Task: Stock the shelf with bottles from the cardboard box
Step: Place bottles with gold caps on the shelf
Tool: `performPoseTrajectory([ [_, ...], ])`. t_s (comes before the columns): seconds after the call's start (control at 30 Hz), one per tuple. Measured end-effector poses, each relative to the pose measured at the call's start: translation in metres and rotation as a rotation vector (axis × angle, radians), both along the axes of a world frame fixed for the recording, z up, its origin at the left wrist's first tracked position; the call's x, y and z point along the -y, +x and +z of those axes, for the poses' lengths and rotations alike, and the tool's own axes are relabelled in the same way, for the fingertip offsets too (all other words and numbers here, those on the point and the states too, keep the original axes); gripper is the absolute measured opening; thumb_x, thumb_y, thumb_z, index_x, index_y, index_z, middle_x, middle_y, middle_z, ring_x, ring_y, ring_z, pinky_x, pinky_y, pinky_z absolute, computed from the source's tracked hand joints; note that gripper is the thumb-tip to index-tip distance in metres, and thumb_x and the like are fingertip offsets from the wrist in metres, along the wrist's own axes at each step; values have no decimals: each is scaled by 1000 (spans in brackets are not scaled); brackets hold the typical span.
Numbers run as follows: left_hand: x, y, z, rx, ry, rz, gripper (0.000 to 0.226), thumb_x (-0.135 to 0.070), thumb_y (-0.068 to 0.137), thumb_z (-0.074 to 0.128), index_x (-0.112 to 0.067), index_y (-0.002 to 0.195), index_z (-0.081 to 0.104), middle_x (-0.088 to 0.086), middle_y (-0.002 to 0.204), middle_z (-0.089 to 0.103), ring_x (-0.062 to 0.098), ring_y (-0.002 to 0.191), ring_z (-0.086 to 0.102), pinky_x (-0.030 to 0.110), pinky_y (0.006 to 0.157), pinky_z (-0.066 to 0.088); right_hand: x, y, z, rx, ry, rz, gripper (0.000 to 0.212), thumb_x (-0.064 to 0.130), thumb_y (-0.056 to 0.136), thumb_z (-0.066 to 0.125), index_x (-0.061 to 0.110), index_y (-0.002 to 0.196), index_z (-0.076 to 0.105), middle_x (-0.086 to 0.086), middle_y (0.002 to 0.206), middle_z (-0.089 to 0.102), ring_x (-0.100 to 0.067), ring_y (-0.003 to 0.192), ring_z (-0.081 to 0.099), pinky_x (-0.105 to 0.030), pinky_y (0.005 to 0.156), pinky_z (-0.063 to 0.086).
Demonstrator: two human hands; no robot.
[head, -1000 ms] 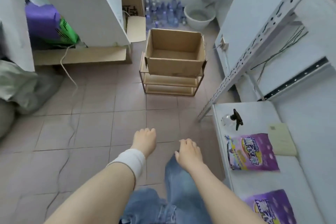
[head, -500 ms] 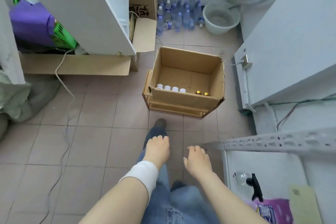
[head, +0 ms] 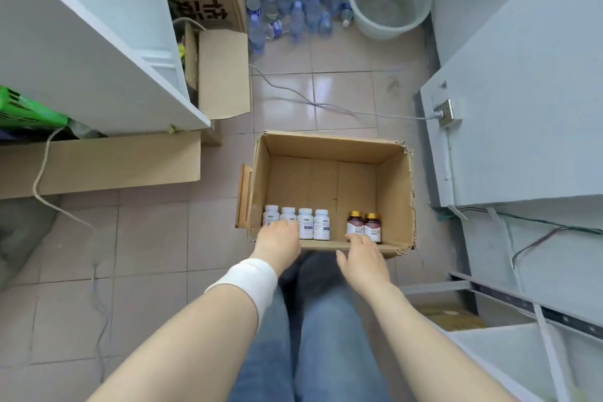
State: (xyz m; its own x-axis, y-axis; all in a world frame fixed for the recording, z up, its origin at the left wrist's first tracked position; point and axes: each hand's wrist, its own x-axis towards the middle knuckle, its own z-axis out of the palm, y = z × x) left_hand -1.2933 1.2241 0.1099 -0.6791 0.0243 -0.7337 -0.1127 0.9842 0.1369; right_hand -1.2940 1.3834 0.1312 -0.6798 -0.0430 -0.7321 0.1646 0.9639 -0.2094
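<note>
Fingers [head: 358,241] of my left hand [head: 279,240] and right hand [head: 363,258] hang straight, empty, over the brown cardboard box [head: 394,192] rim, mid-frame.

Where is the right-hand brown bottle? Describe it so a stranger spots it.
Find the open cardboard box on the tiled floor. Along its near wall stand four white bottles, a gap, then two gold-capped brown ones. Yours is the brown bottle farthest right, nearest the box's right wall.
</note>
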Motion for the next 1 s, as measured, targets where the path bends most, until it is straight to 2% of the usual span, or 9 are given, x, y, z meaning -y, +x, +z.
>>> performPoseTrajectory([
  [0.13, -18, -32, -44, 152, 93, 90, 38, -20, 94, 44, -9, 130, 42, 12, 131, 51, 30, 118, 52, 35, 92, 43, -22, -44, -46, 119, 38, -152, 48, 27, 94, 48, 9, 137, 38, -11, 138, 43, -28, 125, 45, -36, 101, 39],
  [0.27, -60, -69, -126, 285, 208, 246, 43, -30, 95, 47, -10, 132, 40, 11, 132, 52, 30, 119, 53, 36, 94, 43, -49, -85, -133, 228, 96, -347, 46, 24, 93, 50, 2, 132, 40, -16, 134, 44, -32, 119, 50, -36, 95, 42],
  [0.4, -109, -104, -203, 348, 274, 311, 48, -30, 95, 49, -4, 132, 36, 18, 134, 49, 34, 124, 49, 38, 98, 40, -76, -106, -212, 361, 215, -378, 44, 24, 94, 50, -1, 129, 39, -19, 134, 42, -35, 121, 50, -36, 94, 42],
  [0.5, -135, -120, -237, 384, 285, 391, 49, -31, 95, 51, -1, 131, 36, 21, 133, 45, 35, 122, 49, 37, 96, 40, -80, -103, -246, 355, 260, -276, 35, 15, 96, 45, -2, 125, 37, -18, 131, 42, -32, 120, 52, -35, 94, 42],
  [0.67, -145, -124, -258, 438, 282, 428, 57, -36, 91, 57, -3, 134, 39, 19, 136, 41, 32, 124, 47, 35, 101, 40, -83, -94, -263, 276, 262, -261, 26, 9, 98, 37, 0, 122, 35, -19, 129, 45, -33, 116, 55, -35, 89, 43],
  [0.8, -133, -122, -254, 439, 304, 437, 56, -35, 91, 58, -4, 134, 43, 17, 136, 44, 29, 124, 47, 30, 99, 37, -90, -97, -256, 325, 127, -411, 51, 13, 87, 61, 0, 126, 32, -22, 127, 51, -37, 117, 53, -39, 90, 43],
  [1.0, -113, -126, -224, 326, 364, 509, 51, -35, 89, 61, -8, 130, 50, 13, 131, 52, 26, 120, 51, 29, 97, 40, -93, -93, -231, 302, 29, -517, 55, 20, 80, 71, 4, 123, 40, -17, 125, 55, -33, 114, 55, -35, 88, 43],
])
